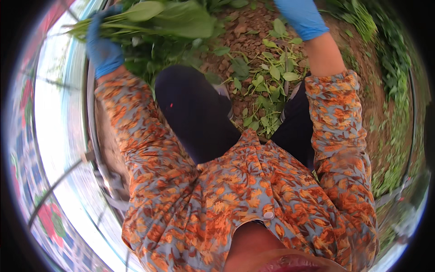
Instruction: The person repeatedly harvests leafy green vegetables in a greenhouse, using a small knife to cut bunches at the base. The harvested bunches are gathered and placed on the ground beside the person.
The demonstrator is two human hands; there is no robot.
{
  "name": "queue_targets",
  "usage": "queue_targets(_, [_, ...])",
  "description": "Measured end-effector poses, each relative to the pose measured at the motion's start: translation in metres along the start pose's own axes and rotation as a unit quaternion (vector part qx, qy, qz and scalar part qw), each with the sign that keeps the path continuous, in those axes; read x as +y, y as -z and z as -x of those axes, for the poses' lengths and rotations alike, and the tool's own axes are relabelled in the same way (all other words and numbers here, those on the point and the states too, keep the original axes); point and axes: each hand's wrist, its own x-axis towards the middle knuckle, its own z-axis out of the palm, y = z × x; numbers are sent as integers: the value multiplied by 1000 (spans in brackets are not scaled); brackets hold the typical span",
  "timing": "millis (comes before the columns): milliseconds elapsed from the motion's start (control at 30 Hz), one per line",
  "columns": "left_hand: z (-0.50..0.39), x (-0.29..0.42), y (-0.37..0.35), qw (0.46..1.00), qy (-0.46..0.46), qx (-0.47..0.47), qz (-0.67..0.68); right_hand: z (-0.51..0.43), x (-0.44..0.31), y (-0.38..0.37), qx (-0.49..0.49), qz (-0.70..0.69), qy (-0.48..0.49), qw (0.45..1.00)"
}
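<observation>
My left hand [103, 51], in a blue glove, grips a bunch of broad-leaved greens [180, 20], probably spinach, by the stems. The stems point left and the leaves spread right, blurred by motion. Below the bunch, more leafy greens [146, 56] stand beside my knee. At the top edge is my right hand [302, 18], also in a blue glove. Its fingers lie beyond the frame, so whatever they hold is hidden. Loose leaves and small plants [268, 81] are strewn over crumbly brown soil [217, 64] between my feet.
A bundle of cut greens [363, 25] lies at the upper right, near a long strip of greens [390, 64]. A dark hose or pipe [414, 112] curves along the right. On the left, a metal pipe [91, 105] runs beside translucent sheeting [61, 112].
</observation>
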Motion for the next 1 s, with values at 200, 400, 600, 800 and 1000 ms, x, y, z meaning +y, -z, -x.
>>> queue_targets(200, [161,150,115,969,-20,155,-192,11,45,-16,-102,165,96,976])
queue_targets(400, [383,194,152,764,115,480,-414,-20,141,-57,-310,253,199,895])
queue_targets(600, [537,144,157,670,332,523,-409,-61,220,-87,-492,318,111,803])
queue_targets(800, [638,35,196,492,561,304,-593,-54,234,-101,-563,378,19,735])
queue_targets(1000, [640,-102,235,478,625,126,-604,-40,254,-88,-562,349,-73,746])
